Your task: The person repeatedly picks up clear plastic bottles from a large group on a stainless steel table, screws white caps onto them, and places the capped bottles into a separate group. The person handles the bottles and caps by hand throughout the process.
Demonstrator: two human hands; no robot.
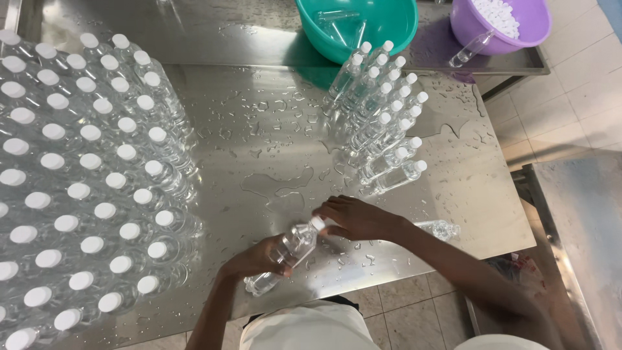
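On my left stand massed capped bottles [91, 188]. My left hand [259, 259] grips a tilted clear water bottle [285, 253] above the wet steel table [259, 149]; my right hand [356, 217] pinches its white cap [317, 223]. Further right, a smaller bottle cluster [382, 116].

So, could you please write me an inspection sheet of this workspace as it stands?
Surface: steel table, wet with puddles and droplets.
Job's things: clear bottle tilted, its white cap at the right fingers.
Clutter: capped bottles standing in rows at left; a smaller capped group near the middle; one bottle lying on its side; teal basin; purple bowl of white caps.
Hands: left hand grips the bottle body; right hand is on the cap.
Cables: nothing seen.
Surroundings: tiled floor; second steel surface at right.
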